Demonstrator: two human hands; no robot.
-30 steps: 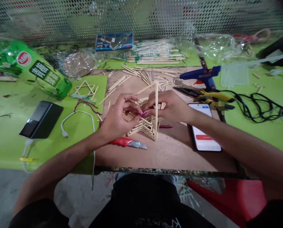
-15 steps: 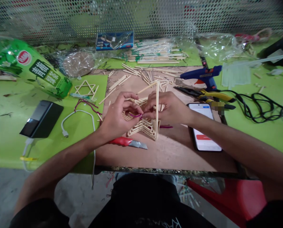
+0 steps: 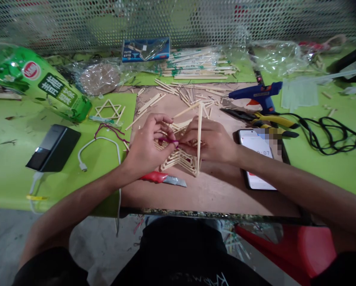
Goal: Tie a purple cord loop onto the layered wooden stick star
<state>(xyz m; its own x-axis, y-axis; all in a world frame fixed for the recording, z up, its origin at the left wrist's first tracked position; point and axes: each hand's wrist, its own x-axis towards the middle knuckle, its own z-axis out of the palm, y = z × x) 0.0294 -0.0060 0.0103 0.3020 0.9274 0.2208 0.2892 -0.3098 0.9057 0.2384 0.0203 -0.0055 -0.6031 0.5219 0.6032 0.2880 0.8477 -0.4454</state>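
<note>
My left hand (image 3: 152,139) pinches a purple string (image 3: 168,140) between thumb and fingertips. Right up against it, my right hand (image 3: 212,139) has its fingers closed on the same string. Both hands are over a star-shaped frame of stacked wooden sticks (image 3: 180,161), whose middle they partly hide. One stick (image 3: 199,139) of the frame stands upright in front of my right hand, meeting a slanting stick at its top. Just below my left hand lies a red utility knife (image 3: 162,178) with its blade out. The exact loop of the string between the fingertips is too small to make out.
A phone (image 3: 257,159) lies under my right forearm. Pliers (image 3: 258,118) and a blue glue gun (image 3: 255,94) with a coiled black cord are at the right. Leftward are a power bank (image 3: 54,147), white cable, green tea bottle (image 3: 43,83) and small stick star (image 3: 109,110). Loose sticks lie behind.
My fingertips have shifted slightly on the purple string, and my right hand is turned a little more over it. The string's tail right of the frame no longer shows. The phone screen looks different.
</note>
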